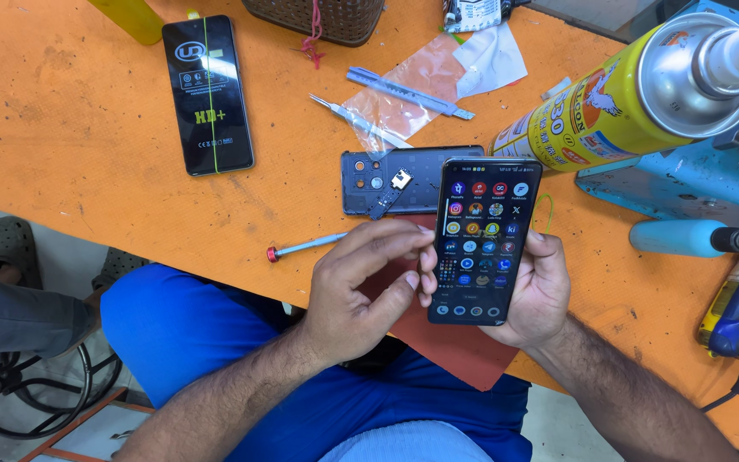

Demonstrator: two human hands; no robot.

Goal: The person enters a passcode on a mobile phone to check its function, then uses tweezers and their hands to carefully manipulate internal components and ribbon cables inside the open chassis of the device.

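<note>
Orange bench below, my right hand (540, 295) cups the lit phone (482, 241), left hand (361, 287) half-curled, empty, thumb at its edge; I'd keep taps light.

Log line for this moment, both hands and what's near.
right hand: holds lit phone | left hand: thumb at its left edge | near: back cover, screwdriver, spray can

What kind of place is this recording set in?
Most likely a phone repair bench. The right hand holds a lit phone over an orange worktop, where a removed back cover, a small screwdriver and tweezers lie.
</note>
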